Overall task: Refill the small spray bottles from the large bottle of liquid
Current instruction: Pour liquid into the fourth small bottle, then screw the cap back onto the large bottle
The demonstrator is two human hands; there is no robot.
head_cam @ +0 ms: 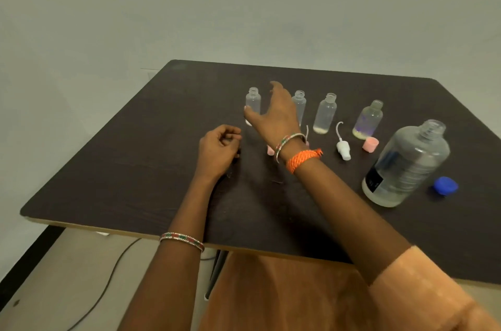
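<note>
Several small clear spray bottles stand uncapped in a row on the dark table [135,168]. My right hand [273,114] reaches over the row with fingers spread, its thumb against the lower part of the leftmost small bottle [253,99]. It partly hides the second bottle [300,103]. The third bottle [325,114] and the fourth bottle [370,119] stand further right. The large clear bottle [406,165] stands open at the right, its blue cap [444,186] beside it. My left hand [219,149] rests on the table with fingers loosely curled.
A white spray head with its tube [343,147] lies in front of the third bottle. One pink cap [370,144] lies near the fourth bottle and another pink cap [270,151] under my right wrist. A cable [108,284] runs across the floor at the left.
</note>
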